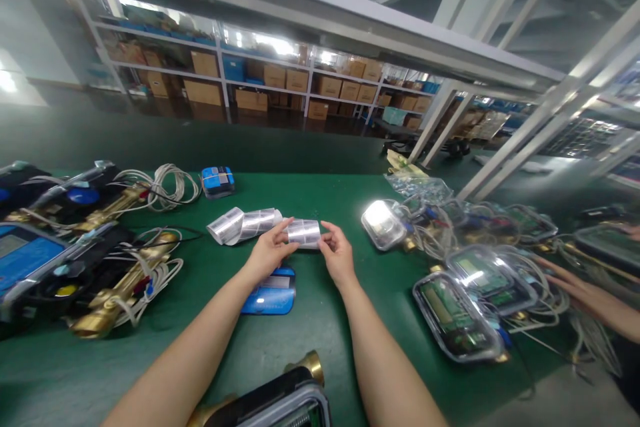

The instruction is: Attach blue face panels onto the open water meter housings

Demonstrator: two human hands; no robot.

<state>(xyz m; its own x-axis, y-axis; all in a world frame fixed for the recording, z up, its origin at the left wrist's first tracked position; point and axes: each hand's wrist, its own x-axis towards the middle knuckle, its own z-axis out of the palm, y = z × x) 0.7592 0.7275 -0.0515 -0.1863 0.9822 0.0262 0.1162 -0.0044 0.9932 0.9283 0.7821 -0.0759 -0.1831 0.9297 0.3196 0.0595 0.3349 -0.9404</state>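
A curled strip of silvery labels (257, 223) lies across the green bench. Its right end is pinched at both sides: my left hand (273, 250) grips the left of this part, and my right hand (337, 250) holds its right edge between thumb and fingers. Just below my left hand, a blue faceplate (275, 293) with a dark window lies flat, partly hidden by my wrist. Nearest to me is a meter (280, 400) with a clear cover and brass pipe ends, cut off by the lower frame edge.
A banded stack of blue plates (218, 181) sits behind the strip. Brass meters with coiled cables (125, 273) crowd the left. Clear-covered meters (455, 317) fill the right, where another person's hand (565, 277) reaches in. A metal beam (320, 7) crosses overhead.
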